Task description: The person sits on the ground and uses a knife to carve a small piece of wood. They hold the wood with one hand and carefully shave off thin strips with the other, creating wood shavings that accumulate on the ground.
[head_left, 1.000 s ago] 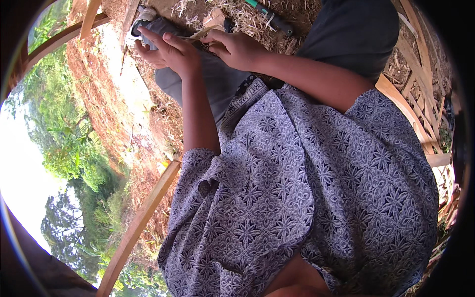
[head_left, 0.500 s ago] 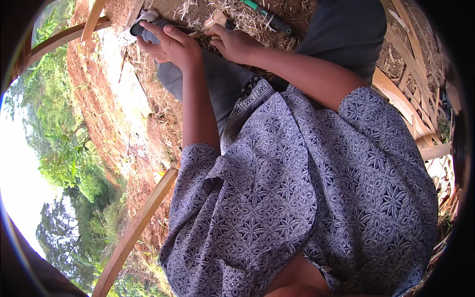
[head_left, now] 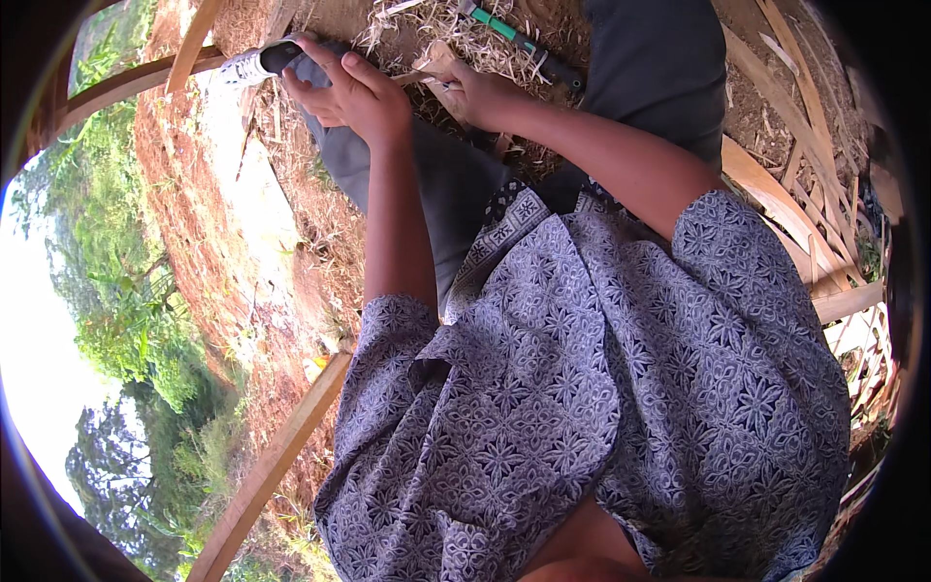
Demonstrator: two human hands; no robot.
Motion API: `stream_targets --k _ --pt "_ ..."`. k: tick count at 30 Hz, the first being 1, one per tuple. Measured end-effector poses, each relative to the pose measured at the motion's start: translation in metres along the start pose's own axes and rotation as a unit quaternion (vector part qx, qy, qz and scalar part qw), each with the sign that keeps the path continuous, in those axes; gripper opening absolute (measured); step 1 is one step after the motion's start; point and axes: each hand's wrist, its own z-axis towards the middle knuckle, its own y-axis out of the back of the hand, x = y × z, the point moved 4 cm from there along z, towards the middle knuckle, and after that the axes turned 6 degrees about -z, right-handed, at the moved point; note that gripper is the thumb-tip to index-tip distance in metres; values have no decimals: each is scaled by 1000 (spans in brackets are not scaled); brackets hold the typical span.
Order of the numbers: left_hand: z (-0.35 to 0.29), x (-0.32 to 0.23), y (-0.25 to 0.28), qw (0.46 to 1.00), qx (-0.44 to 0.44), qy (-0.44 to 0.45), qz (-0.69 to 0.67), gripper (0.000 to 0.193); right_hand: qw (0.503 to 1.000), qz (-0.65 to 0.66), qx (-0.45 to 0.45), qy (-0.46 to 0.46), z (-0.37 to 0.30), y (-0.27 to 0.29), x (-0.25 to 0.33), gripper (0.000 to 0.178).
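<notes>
My left hand (head_left: 361,105) is over my left trouser leg, its fingers stretched out and apart. Beside it, my right hand (head_left: 485,95) is closed, thumb and fingers pressed together. A thin pale strip (head_left: 411,77), perhaps wood or bamboo, spans the gap between the hands, its near end at my right fingertips. Whether its other end touches my left palm is hidden. Just beyond the right hand sits a pale piece of wood (head_left: 438,56). Farther off, a tool with a green and black handle (head_left: 524,44) lies on shavings.
Wood shavings (head_left: 427,29) cover the ground between my legs. Long split slats (head_left: 790,209) are piled at the right. A wooden beam (head_left: 272,470) slants at the lower left, before a sunlit dirt slope (head_left: 184,184). My left shoe (head_left: 247,68) is at the upper left.
Both hands sit slightly lower and to the right in the picture. More of the strip and the wood piece shows between them. The green-handled tool appears a little farther right.
</notes>
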Motion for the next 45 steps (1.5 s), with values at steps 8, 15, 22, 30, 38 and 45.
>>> stream_targets --k 8,15,22,30,38,45 --pt "5 -17 7 999 14 -24 -42 68 996 75 -49 11 -34 6 0 33" --pt "-12 -18 29 990 58 -113 -65 69 993 94 -36 69 -47 8 11 31" --pt "-74 -2 40 977 108 -102 -150 33 994 29 96 48 -50 22 -6 36" --pt "-77 -44 38 965 104 -191 -148 37 989 -27 145 -33 -37 46 -11 39" --pt "-82 -56 18 880 326 -128 -320 30 985 -81 155 -17 -8 47 -17 29" --pt "-88 -70 19 874 328 -105 -343 25 971 -131 186 75 18 40 -31 19"
